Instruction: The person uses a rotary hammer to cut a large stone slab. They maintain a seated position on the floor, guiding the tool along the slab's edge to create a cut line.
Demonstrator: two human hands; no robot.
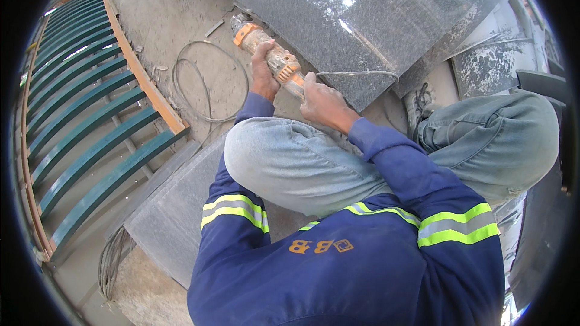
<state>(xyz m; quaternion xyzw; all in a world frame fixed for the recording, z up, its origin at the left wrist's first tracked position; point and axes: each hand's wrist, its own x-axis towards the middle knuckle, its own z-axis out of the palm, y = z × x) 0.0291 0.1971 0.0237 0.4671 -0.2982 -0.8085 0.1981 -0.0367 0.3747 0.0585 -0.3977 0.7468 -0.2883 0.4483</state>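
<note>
A dusty orange and grey angle grinder (275,57) lies slantwise in front of my knees, its head up and to the left beside the edge of a dark polished stone slab (362,18). My left hand (264,77) is wrapped round the middle of its body. Farther back, my right hand (326,102) closes round the rear end of the same tool. Some of the fingers of both hands are hidden by the tool and the hands themselves. No disc can be made out on the grinder's head.
A thin grey cable (211,119) loops over the dusty ground on the left. Beyond it lies a rack of green slats (96,139) with an orange frame. Another grey slab (175,211) is by my left side. More slabs (492,66) lean at the far right.
</note>
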